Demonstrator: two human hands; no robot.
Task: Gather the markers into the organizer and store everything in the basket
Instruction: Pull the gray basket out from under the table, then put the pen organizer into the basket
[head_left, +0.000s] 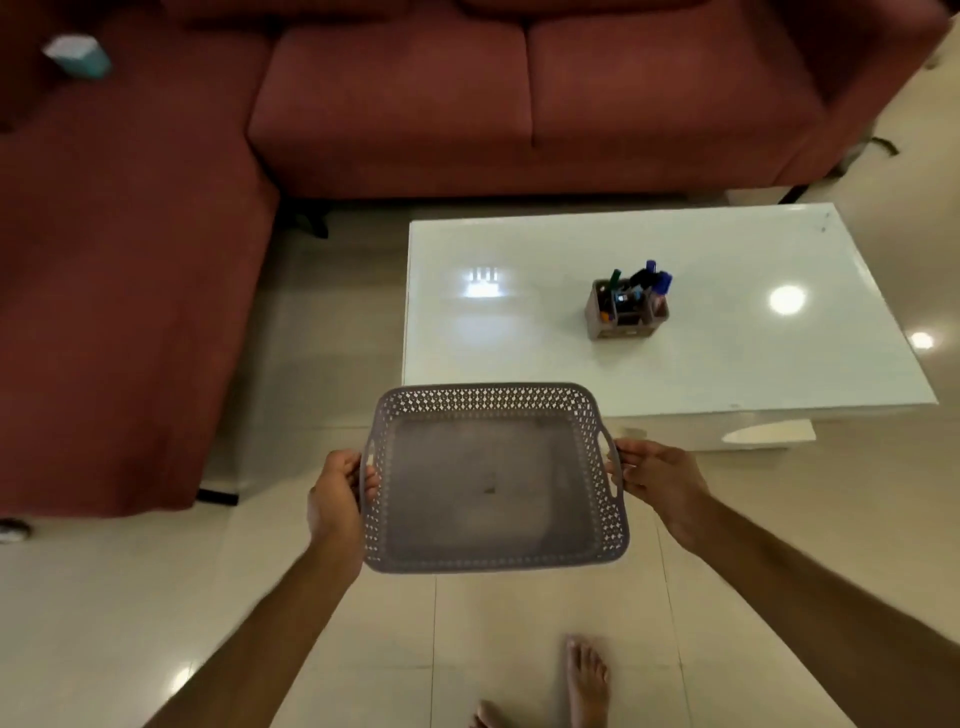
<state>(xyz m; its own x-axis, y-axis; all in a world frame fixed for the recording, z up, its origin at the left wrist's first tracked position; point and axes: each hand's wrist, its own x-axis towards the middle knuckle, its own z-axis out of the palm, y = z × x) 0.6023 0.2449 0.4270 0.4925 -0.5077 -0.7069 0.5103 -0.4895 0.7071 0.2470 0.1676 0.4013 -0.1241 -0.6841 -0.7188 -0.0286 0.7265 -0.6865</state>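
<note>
Both hands, left (337, 499) and right (657, 475), grip the empty basket (493, 564); the organizer (626, 312) stands on the counter (519, 338), upper right of it, nearer the right hand.

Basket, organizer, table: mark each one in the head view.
basket (483, 397): head view, on the far perforated rim.
organizer (626, 321): head view, on the grey front wall below the markers.
table (519, 343): head view, on the bare white top left of the organizer.
</note>
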